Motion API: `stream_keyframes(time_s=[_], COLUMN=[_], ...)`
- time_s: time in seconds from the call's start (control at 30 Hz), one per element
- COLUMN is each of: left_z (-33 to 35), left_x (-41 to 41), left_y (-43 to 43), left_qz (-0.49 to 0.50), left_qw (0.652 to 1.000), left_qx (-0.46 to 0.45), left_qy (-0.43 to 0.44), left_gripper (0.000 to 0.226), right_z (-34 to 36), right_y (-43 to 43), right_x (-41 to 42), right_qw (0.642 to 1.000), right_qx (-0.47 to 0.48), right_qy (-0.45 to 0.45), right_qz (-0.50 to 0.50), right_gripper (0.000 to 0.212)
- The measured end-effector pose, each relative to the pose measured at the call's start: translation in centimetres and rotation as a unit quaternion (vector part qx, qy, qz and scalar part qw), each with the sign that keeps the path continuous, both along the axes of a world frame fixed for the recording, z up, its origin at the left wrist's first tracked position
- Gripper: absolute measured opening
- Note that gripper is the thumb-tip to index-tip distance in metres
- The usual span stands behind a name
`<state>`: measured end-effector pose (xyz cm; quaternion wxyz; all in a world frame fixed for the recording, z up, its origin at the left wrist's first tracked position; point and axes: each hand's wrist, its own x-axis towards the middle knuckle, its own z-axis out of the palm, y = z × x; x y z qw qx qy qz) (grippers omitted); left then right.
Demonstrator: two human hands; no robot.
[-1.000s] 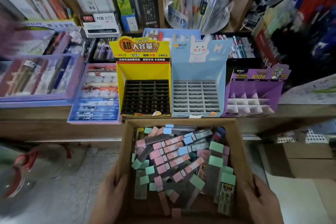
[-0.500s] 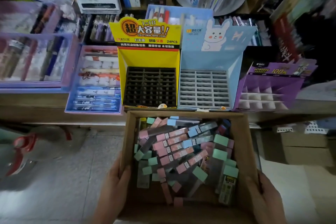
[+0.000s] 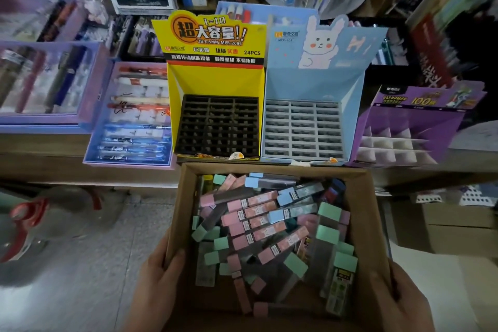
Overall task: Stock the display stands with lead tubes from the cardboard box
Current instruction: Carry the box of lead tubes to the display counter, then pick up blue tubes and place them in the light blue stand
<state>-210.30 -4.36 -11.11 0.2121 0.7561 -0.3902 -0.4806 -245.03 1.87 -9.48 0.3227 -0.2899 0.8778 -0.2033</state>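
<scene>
Cardboard box [image 3: 362, 213] btw L hand [image 3: 155, 286], R hand [image 3: 401, 302]

The cardboard box [image 3: 374, 210] is plain brown. The lead tubes [image 3: 256, 234] have smoky grey, see-through bodies and caps in pink, pale blue and mint green; several pink ones carry a white label with black print. The yellow stand [image 3: 215, 81] bears a red band, black and red lettering, and a black grid tray. The blue stand [image 3: 315, 83] is pale, with a white rabbit [image 3: 319, 46] with pink cheeks, and a grey grid. The purple stand [image 3: 412, 121] has white dividers and yellow print. The pen tray [image 3: 129, 164] at the counter's [image 3: 54, 167] front edge is lilac-rimmed. The counter is brown wood, and the floor [image 3: 89, 264] is grey and faintly speckled.
</scene>
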Motion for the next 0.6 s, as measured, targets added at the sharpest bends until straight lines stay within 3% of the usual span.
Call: stream_keyframes(time_s=[0.17,0.27,0.4,0.6], left_z=[-0.6,-0.8,-0.9,-2.2], left_x=[0.1,0.1,-0.3,-0.4], left_y=[-0.5,-2.2,-5.2,-8.1], left_qz=[0.011,0.015,0.022,0.009], left_qw=[1.000,0.997,0.993,0.993], left_qx=[-0.012,-0.022,-0.084,-0.115], left_qy=[0.018,0.077,0.079,0.036], left_gripper=[0.042,0.028,0.032,0.028], right_z=[-0.1,-0.5,-1.1,-3.1], right_y=[-0.8,-2.2,-5.3,-8.6], right_x=[-0.2,-0.9,-1.9,-3.5], right_qw=[1.000,0.999,0.996,0.986], right_qx=[-0.001,0.006,-0.021,-0.111], right_qy=[0.008,-0.013,-0.053,-0.028], right_qz=[0.015,0.039,0.067,0.120], right_gripper=[0.026,0.018,0.011,0.030])
